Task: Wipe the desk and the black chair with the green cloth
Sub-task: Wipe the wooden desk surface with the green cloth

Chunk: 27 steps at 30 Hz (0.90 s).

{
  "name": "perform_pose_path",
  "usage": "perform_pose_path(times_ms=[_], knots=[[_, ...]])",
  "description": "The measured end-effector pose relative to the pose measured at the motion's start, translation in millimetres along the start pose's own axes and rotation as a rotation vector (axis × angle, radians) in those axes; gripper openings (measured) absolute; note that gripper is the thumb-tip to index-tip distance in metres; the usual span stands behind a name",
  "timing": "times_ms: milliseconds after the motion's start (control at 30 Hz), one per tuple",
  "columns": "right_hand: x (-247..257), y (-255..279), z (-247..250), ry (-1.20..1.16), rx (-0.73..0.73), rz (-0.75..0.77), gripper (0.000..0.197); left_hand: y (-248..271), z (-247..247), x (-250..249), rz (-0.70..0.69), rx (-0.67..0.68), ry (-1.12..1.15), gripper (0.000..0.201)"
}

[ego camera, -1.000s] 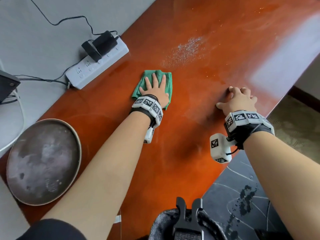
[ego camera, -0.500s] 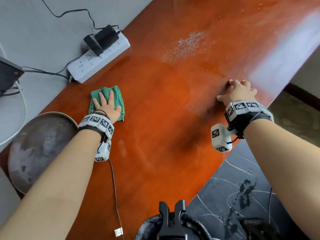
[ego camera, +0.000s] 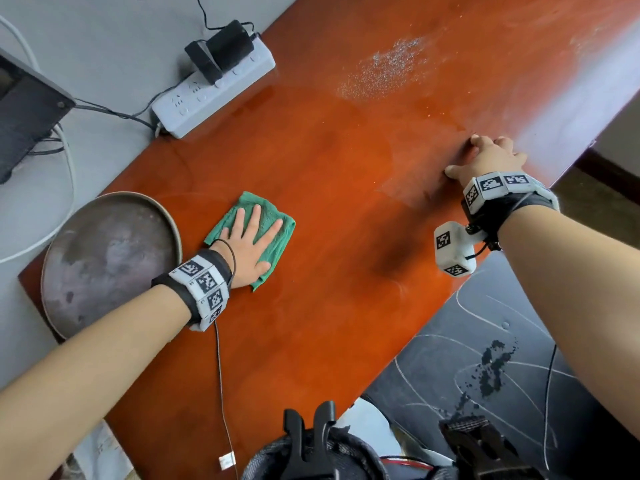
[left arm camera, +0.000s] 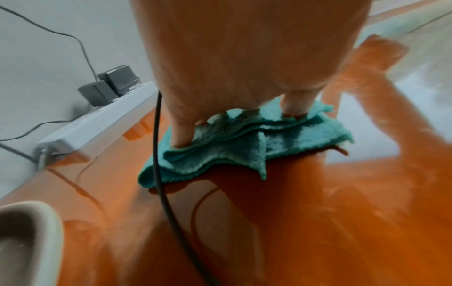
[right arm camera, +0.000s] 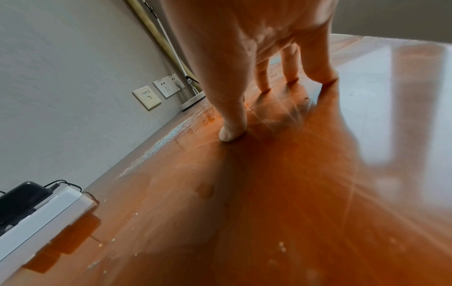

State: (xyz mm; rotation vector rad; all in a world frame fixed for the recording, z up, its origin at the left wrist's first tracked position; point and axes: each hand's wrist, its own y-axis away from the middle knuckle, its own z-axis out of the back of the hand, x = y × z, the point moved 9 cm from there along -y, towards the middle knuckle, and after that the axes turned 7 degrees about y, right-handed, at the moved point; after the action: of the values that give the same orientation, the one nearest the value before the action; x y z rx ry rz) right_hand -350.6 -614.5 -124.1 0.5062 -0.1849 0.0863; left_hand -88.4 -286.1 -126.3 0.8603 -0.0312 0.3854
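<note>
The green cloth (ego camera: 273, 252) lies folded on the glossy orange-brown desk (ego camera: 346, 306), right beside the round tray. My left hand (ego camera: 254, 239) presses flat on it with straight, spread fingers. In the left wrist view the fingertips (left arm camera: 181, 139) dig into the cloth (left arm camera: 220, 156), which bunches into folds. My right hand (ego camera: 485, 161) is propped on its fingertips near the desk's right edge and holds nothing; the thumb tip (right arm camera: 231, 133) touches the wood. A patch of white crumbs (ego camera: 384, 71) lies further up the desk. The black chair seat (ego camera: 485, 358) shows below the desk edge at lower right.
A white power strip (ego camera: 214, 95) with black adapters sits at the desk's wall edge. A round grey metal tray (ego camera: 107, 261) fills the near left corner. A dark device (ego camera: 24, 116) and cables lie at far left. Wall sockets (right arm camera: 156, 92) are behind.
My left hand has slid the cloth from the desk's middle past the power strip down to the tray's side. The right hand has stayed planted.
</note>
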Motion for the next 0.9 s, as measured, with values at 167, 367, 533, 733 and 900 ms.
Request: perform_pose_path(times_ms=[167, 367, 533, 733, 900], knots=[[0, -1, -1, 0.013, 0.000, 0.007, 0.073, 22, -12, -44, -0.067, -0.003, -0.076, 0.078], [1, 0, -1, 0.026, 0.005, 0.002, 0.074, 14, 2, -93, -0.045, -0.041, 0.031, 0.076], [1, 2, 1, 0.020, -0.002, 0.009, 0.072, -10, 41, -132, -0.085, -0.083, 0.082, 0.076], [1, 4, 1, 0.000, -0.005, 0.010, 0.070, -42, 84, -161, -0.157, -0.126, 0.088, 0.074], [1, 4, 3, -0.008, -0.012, -0.005, 0.068, -68, 117, -170, -0.189, -0.165, 0.103, 0.072]])
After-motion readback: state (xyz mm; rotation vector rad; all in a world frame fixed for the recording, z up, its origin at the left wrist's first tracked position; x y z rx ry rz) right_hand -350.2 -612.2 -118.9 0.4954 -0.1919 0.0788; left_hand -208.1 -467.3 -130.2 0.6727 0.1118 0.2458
